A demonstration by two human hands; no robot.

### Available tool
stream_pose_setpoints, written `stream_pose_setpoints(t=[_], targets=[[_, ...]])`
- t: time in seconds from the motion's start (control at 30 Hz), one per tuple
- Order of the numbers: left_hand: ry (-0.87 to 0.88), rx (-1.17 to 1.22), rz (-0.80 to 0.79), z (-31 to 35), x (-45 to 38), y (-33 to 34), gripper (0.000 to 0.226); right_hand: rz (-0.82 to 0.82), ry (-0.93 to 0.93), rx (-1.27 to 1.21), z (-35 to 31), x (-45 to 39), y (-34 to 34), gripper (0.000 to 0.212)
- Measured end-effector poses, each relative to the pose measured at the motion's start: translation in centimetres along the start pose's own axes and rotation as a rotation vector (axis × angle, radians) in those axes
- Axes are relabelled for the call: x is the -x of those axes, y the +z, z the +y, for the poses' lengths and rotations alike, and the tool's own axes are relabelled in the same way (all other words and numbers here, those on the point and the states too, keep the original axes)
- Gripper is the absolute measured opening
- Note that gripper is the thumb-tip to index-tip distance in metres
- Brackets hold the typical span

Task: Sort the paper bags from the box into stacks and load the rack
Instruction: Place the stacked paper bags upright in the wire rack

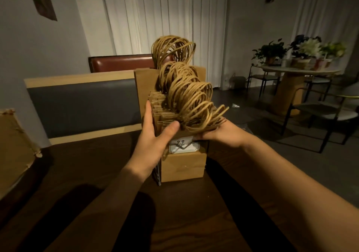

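Observation:
A wire rack [158,174] stands on the dark wooden table [97,174], packed with upright brown paper bags [182,166]. Their twisted paper handles [190,98] bunch up above the tops, and taller bags [141,80] stand at the far end. My left hand [155,137] grips the left side of the nearest stack, fingers along its edge and thumb across the front top. My right hand [215,133] holds the right side of the same stack under the handles. A white label reading 9.9 [181,145] sits on the rack's front.
A cardboard box [13,148] shows at the left edge of the table. Behind the table runs a bench back with a grey panel [81,104]. To the right stand dark chairs [330,113] and a round table with potted plants [303,53].

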State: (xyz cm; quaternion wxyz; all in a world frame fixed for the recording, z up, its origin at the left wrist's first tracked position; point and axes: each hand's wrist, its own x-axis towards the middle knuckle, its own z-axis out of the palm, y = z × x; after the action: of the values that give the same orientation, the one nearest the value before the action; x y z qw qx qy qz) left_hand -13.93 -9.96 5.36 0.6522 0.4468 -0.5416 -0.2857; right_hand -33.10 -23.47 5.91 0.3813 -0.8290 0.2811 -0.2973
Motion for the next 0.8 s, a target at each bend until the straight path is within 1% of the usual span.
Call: stream_pose_setpoints(t=[0.03,0.1,0.2,0.23,0.27,0.3,0.33,0.37,0.4,0.43,0.47,0.53,0.57,0.6,0.67,0.7,0.77,0.8], targets=[[-0.020,0.046,0.035,0.0,0.0,0.2,0.111,-0.006,0.015,-0.084,-0.6,0.5,-0.2,0.075],[-0.089,0.137,0.108,-0.2,-0.2,1.1,0.097,-0.006,-0.022,-0.287,-1.7,1.2,-0.3,0.087],[-0.119,0.126,0.182,-1.0,-0.3,1.7,0.067,0.028,-0.048,-0.455,-2.2,1.6,1.3,0.099],[-0.137,0.127,0.173,-1.0,-0.4,1.4,0.067,0.048,-0.038,-0.525,-2.3,1.6,1.8,0.101],[-0.162,0.122,0.149,-0.8,-0.6,1.1,0.075,0.054,-0.011,-0.604,-2.3,1.4,2.0,0.104],[-0.189,0.136,0.114,-0.5,-0.9,0.9,0.088,0.057,0.020,-0.673,-2.6,1.3,2.0,0.101],[-0.208,0.161,0.102,-0.3,-1.2,0.6,0.096,0.065,0.033,-0.710,-2.7,1.1,2.0,0.091],[-0.203,0.206,0.099,0.0,-1.4,0.6,0.098,0.065,0.026,-0.720,-3.3,0.9,2.1,0.078],[-0.196,0.229,0.102,0.1,-1.6,0.7,0.098,0.076,0.023,-0.721,-3.7,0.7,2.3,0.072],[-0.183,0.245,0.107,0.3,-1.7,1.0,0.098,0.116,0.034,-0.698,-3.8,0.6,2.2,0.075],[-0.172,0.238,0.104,0.5,-1.8,1.3,0.098,0.144,0.037,-0.663,-3.7,0.6,2.2,0.084],[-0.184,0.198,0.073,0.8,-2.1,1.2,0.098,0.139,0.032,-0.667,-3.0,0.6,2.1,0.096],[-0.205,0.175,0.065,0.9,-2.4,0.9,0.100,0.142,0.047,-0.685,-3.4,0.8,2.1,0.097],[-0.225,0.159,0.064,1.1,-2.8,0.7,0.103,0.128,0.067,-0.696,-4.1,1.0,1.9,0.091],[-0.264,0.195,0.116,1.7,-4.2,0.4,0.108,0.127,0.071,-0.707,-4.9,0.6,1.1,0.064],[-0.291,0.233,0.140,2.1,-4.6,0.6,0.104,0.136,0.056,-0.716,-4.9,0.1,0.5,0.054],[-0.334,0.252,0.158,2.9,-5.6,0.9,0.084,0.156,0.101,-0.733,-5.6,-0.8,-0.5,0.058],[-0.372,0.241,0.167,2.9,-6.0,0.8,0.078,0.149,0.147,-0.705,-6.0,-1.3,-0.8,0.060]])
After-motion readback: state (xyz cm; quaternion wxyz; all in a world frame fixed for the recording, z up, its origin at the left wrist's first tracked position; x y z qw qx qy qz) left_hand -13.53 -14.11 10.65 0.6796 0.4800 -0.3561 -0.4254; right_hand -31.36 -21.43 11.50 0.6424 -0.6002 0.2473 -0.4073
